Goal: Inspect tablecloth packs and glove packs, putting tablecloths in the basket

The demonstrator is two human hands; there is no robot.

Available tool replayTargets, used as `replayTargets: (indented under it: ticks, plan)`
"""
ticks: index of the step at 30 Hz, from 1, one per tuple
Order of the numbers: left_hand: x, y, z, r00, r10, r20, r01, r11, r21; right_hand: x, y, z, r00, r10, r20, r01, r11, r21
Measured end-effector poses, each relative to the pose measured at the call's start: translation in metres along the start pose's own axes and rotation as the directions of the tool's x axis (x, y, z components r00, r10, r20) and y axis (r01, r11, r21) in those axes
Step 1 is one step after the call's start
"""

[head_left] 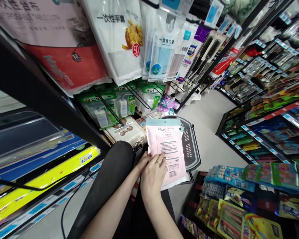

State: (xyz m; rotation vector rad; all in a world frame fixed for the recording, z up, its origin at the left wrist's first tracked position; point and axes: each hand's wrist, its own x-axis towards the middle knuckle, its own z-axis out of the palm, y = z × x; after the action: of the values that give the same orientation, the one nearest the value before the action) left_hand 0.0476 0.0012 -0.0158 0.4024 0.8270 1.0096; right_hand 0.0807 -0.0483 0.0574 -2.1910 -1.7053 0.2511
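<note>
A flat pink plastic packet [175,146] marked "Magic", with a pale green top strip and a barcode on its face, is held in front of my knees. My left hand [144,161] grips its lower left side, partly covered by the other hand. Over it lies my right hand [153,174], a ring on one finger, its fingers pressed together against the packet's front. Behind the packet, a dark shopping basket [195,142] with a grey rim is partly hidden.
Hanging packs of tablecloths [82,64], gloves [119,43] and masks [161,49] fill the rack ahead. Metal hooks [141,98] stick out below. At right stand snack packs [229,212] and a low shelf [254,136]. Tiled floor [211,109] runs between the shelves.
</note>
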Motion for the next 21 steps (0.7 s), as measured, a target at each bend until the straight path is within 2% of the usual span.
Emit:
replayTargets:
  ticks: [3, 5, 7, 9, 11, 13, 14, 17, 21]
  plan:
    - [-0.003, 0.011, 0.003, 0.997, -0.059, 0.056, 0.064, 0.995, -0.082, -0.002, 0.009, -0.016, 0.988, -0.151, 0.043, 0.150, 0.988, 0.022]
    - [-0.004, 0.020, 0.004, 0.994, -0.050, 0.097, 0.059, 0.994, -0.096, 0.002, 0.025, -0.036, 0.974, -0.228, 0.009, 0.228, 0.972, 0.053]
    - [-0.006, 0.028, 0.004, 0.992, -0.045, 0.117, 0.058, 0.992, -0.115, 0.008, 0.047, -0.057, 0.979, -0.163, -0.126, 0.173, 0.982, 0.071]
    - [-0.009, 0.033, 0.002, 0.988, -0.062, 0.140, 0.081, 0.988, -0.129, 0.016, 0.073, -0.075, 0.976, -0.007, -0.217, 0.037, 0.991, 0.132]
    - [-0.012, 0.034, 0.001, 0.982, -0.079, 0.169, 0.104, 0.985, -0.141, 0.021, 0.096, -0.087, 0.990, 0.081, -0.113, -0.051, 0.967, 0.250]
    - [-0.014, 0.034, 0.001, 0.977, -0.095, 0.190, 0.125, 0.981, -0.149, 0.024, 0.112, -0.092, 0.996, 0.074, 0.042, -0.084, 0.936, 0.342]
    - [-0.015, 0.034, 0.001, 0.975, -0.103, 0.195, 0.134, 0.979, -0.152, 0.024, 0.118, -0.092, 0.995, 0.058, 0.081, -0.085, 0.924, 0.373]
    - [-0.015, 0.033, 0.002, 0.977, -0.109, 0.184, 0.140, 0.977, -0.162, 0.023, 0.122, -0.083, 0.995, 0.070, 0.075, -0.097, 0.877, 0.470]
    - [-0.014, 0.033, 0.002, 0.988, -0.068, 0.141, 0.091, 0.983, -0.158, 0.018, 0.119, -0.064, 0.969, 0.164, 0.184, -0.245, 0.709, 0.661]
